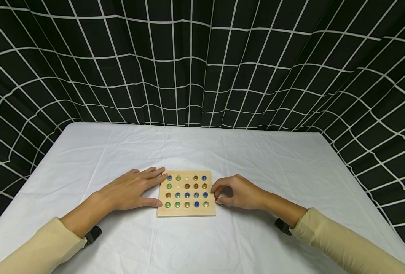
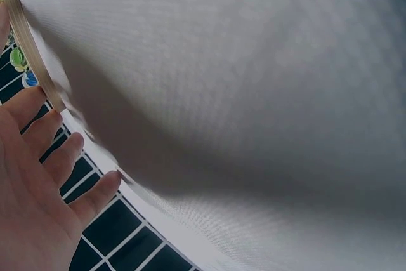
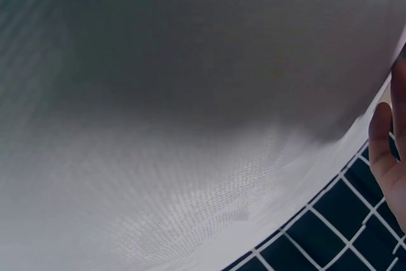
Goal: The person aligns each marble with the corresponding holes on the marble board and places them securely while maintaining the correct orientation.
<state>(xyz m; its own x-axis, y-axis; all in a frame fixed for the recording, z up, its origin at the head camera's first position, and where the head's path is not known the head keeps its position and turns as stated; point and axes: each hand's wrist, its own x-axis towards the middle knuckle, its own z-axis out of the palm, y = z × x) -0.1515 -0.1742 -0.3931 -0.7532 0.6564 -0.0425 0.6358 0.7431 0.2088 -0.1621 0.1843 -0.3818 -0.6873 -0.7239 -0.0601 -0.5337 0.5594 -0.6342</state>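
Note:
A pale wooden board (image 1: 187,213) lies flat on the white cloth, with several rows of glass marbles in blue, green, amber and orange seated in its holes. Two holes hold no marble: one in the far row and one in the row below it. My left hand (image 1: 128,190) rests against the board's left edge, thumb and fingers extended and touching it. At the right edge, my right hand (image 1: 241,193) pinches a small glass marble (image 1: 216,201) between thumb and fingertips, mostly hidden. The left wrist view catches the board's side (image 2: 28,42) beside the left fingers.
A white cloth (image 1: 274,160) with light creases covers the table. Black curtains (image 1: 188,68) with a white grid hang behind it and at both sides. A dark wrist device (image 1: 283,227) sits at the right sleeve and another (image 1: 93,234) at the left.

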